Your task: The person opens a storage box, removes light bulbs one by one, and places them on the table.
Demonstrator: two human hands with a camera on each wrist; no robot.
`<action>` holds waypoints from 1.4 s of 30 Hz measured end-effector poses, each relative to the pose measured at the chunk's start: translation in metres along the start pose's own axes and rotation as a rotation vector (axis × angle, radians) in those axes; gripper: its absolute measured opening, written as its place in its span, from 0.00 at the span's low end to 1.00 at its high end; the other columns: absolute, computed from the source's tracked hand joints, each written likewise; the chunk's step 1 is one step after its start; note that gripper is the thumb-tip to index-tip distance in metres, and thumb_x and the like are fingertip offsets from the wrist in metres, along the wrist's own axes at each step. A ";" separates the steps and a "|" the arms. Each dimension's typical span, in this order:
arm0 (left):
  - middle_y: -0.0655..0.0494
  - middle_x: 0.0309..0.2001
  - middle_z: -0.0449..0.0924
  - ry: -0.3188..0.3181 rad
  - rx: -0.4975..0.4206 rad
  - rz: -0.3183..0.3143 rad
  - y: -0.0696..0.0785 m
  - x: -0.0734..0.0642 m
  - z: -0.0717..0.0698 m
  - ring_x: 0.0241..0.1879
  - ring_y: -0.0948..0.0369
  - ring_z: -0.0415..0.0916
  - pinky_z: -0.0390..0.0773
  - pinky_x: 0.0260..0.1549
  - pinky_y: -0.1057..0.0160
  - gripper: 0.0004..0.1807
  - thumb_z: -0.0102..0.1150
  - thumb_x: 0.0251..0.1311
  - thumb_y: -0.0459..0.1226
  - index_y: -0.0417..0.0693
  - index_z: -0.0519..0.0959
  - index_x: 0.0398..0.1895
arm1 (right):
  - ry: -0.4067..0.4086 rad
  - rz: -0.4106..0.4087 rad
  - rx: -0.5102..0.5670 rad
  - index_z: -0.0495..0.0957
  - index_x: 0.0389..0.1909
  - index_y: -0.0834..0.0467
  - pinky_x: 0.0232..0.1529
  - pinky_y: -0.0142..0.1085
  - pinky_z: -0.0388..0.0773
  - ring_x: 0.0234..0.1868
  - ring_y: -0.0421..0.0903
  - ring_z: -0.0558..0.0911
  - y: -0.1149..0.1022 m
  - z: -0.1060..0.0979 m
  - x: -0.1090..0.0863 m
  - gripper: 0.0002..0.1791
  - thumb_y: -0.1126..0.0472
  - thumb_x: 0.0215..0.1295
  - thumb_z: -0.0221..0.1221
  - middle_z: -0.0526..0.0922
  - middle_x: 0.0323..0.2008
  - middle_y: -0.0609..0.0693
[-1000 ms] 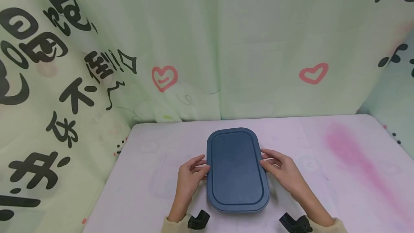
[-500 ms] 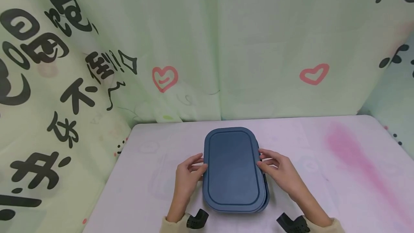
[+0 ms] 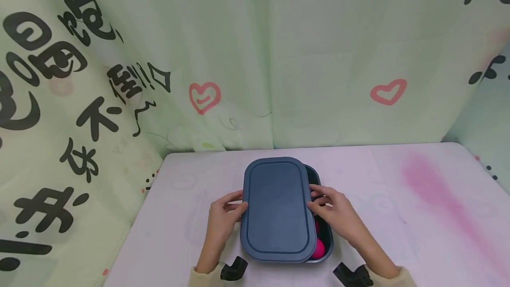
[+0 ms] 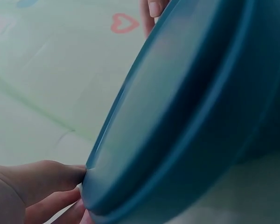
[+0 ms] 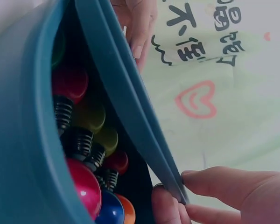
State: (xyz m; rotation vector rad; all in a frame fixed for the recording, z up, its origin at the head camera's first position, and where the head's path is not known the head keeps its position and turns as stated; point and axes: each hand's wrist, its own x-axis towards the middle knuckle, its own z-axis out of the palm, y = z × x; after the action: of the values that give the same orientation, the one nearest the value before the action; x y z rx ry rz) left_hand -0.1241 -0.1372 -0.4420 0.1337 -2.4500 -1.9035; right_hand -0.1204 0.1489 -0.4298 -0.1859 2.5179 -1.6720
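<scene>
A dark blue rectangular lid (image 3: 279, 209) lies shifted left over a matching box (image 3: 329, 238), whose right side is uncovered in the head view. My left hand (image 3: 224, 225) pinches the lid's left edge between thumb and fingers. On the opposite edge, my right hand (image 3: 338, 216) pinches the lid the same way. Through the gap the right wrist view shows several toy light bulbs with black threaded bases, among them a pink-red bulb (image 5: 86, 186), a blue bulb (image 5: 111, 209) and an orange bulb (image 5: 128, 209). The rest of the contents are hidden under the lid.
The box stands on a pale table (image 3: 199, 207) with a pink smear (image 3: 434, 189) on its right side. Behind and to the left hangs a light green curtain (image 3: 318, 56) printed with hearts and black characters. Black wrist-camera mounts (image 3: 234, 269) sit at both sleeves.
Both hands have carried the lid leftwards off the box. Its right side has opened up, and pink-red bulbs now show inside. The box itself stays put.
</scene>
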 end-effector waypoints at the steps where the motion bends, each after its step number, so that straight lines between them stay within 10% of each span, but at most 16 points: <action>1: 0.42 0.49 0.83 0.000 0.004 -0.001 0.000 0.000 -0.002 0.41 0.55 0.83 0.86 0.30 0.65 0.19 0.67 0.60 0.32 0.39 0.81 0.55 | -0.001 -0.004 -0.003 0.67 0.67 0.68 0.43 0.30 0.83 0.46 0.47 0.82 -0.001 0.001 0.000 0.30 0.62 0.68 0.62 0.77 0.53 0.61; 42: 0.42 0.54 0.81 0.018 0.084 -0.012 -0.010 -0.004 -0.076 0.44 0.59 0.82 0.85 0.33 0.67 0.23 0.67 0.61 0.34 0.39 0.78 0.60 | -0.083 -0.115 -0.063 0.71 0.63 0.71 0.40 0.33 0.85 0.41 0.46 0.83 -0.038 0.062 0.018 0.28 0.70 0.62 0.64 0.78 0.47 0.59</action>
State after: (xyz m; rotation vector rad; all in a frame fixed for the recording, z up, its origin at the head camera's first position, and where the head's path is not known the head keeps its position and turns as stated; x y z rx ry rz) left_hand -0.1138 -0.2124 -0.4333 0.1675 -2.5237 -1.7965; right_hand -0.1266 0.0753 -0.4186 -0.4046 2.5438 -1.5892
